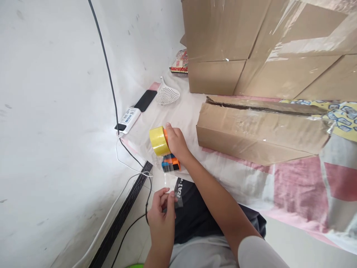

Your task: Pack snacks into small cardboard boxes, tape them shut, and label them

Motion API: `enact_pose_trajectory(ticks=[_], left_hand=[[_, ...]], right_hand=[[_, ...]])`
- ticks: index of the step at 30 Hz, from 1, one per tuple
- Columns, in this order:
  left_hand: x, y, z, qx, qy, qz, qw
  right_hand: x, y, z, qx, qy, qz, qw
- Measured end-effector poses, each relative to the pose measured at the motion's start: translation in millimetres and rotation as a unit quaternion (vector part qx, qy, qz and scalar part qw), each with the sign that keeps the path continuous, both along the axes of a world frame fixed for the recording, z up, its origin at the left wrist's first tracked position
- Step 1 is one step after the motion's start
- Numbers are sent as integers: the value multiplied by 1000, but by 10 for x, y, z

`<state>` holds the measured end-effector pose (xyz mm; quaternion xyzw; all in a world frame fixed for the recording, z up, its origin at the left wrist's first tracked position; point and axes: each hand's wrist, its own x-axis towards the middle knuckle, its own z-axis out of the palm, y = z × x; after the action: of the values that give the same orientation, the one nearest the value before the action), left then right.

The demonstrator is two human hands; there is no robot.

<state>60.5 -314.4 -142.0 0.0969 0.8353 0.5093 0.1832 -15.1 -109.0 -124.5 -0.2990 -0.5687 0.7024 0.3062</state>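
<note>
My right hand (177,142) is closed around a tape dispenser (172,162), blue and orange, that carries a yellow roll of tape (158,141). A strip of clear tape (165,179) runs from the dispenser down toward my left hand (163,208). The left thumb and fingers pinch the strip's end in front of the dark clothing on my lap. To the right of the dispenser, apart from both hands, lies a long cardboard box (259,130) with clear tape over its side and a gap along its top edge.
A large taped cardboard box (217,74) stands behind the long one. By the wall are a white perforated scoop (168,93), a black phone-like slab (145,101), a white labelled device (129,120) and a red packet (180,62). Cables (107,63) hang along the wall at left.
</note>
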Motion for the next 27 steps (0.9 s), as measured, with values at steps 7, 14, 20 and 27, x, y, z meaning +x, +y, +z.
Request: enact_pose_trajectory(ticks=[7, 14, 20, 27], left_hand=[[81, -84, -77, -15, 6, -5, 1000], [138, -186, -268, -4, -6, -7, 1000], [-100, -187, -493, 40, -95, -45, 994], [-786, -325, -412, -60, -120, -86, 987]], right_hand=[[19, 7, 23, -1, -7, 2, 1000], [43, 29, 77, -30, -26, 3, 999], [69, 18, 53, -51, 12, 29, 998], [99, 21, -4, -126, 80, 15, 989]])
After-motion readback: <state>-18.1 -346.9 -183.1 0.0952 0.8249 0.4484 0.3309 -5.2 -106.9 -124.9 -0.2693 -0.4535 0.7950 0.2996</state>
